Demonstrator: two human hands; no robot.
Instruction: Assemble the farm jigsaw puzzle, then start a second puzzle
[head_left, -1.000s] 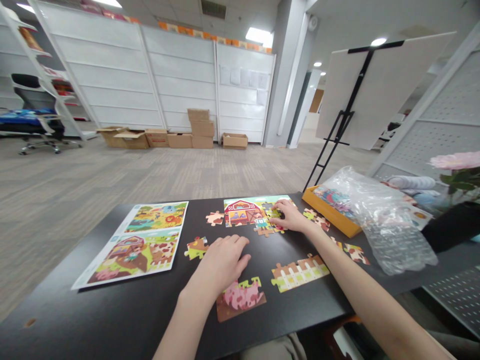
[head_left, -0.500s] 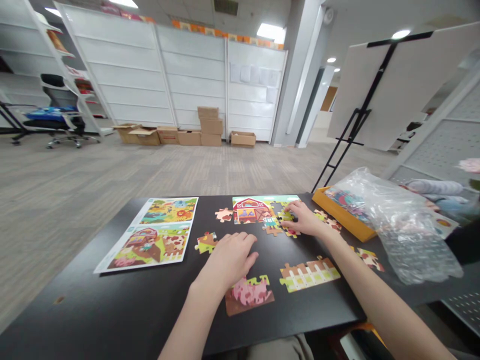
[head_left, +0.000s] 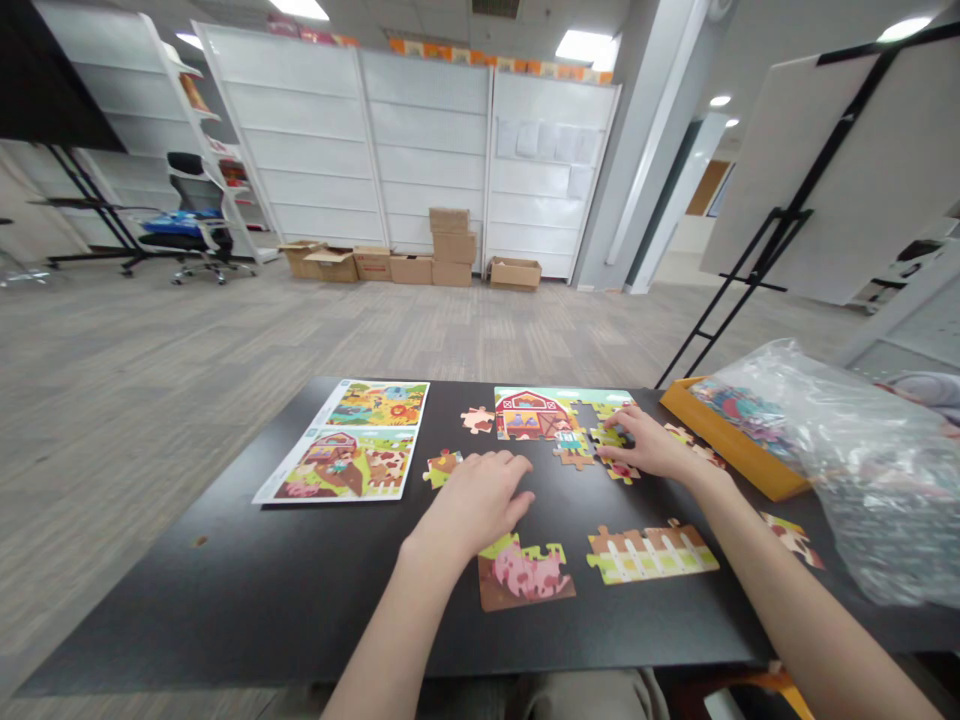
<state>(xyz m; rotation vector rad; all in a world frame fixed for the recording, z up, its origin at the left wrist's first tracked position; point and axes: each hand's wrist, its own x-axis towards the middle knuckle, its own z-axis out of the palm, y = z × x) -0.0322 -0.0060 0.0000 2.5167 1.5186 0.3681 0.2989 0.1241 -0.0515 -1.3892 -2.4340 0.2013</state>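
Observation:
My left hand [head_left: 484, 497] hovers over or rests on the black table, fingers loosely bent, thumb apart, nothing visible in it. Under its fingers lies a green and brown puzzle piece [head_left: 441, 467], and nearer me is the joined pig section [head_left: 525, 577]. At the right edge of the red barn section [head_left: 529, 413], my right hand [head_left: 649, 440] has thumb and forefinger around a green puzzle piece [head_left: 606, 435]; the fingers partly cover it. A piece with a figure's legs [head_left: 572, 450] sits just left of it. The white fence strip [head_left: 652, 553] lies in front.
On the left lies a printed picture sheet [head_left: 352, 440]. A pink and brown piece [head_left: 478, 420] is beside the barn. To the right stand a yellow box [head_left: 757, 450] of pieces and a clear plastic bag [head_left: 877, 480]. More cow-patterned pieces [head_left: 793, 537] lie near the bag.
The view has turned left, so everything appears shifted right. Both hands stay at nearly the same spots on the table, the right one still at the pieces beside the barn.

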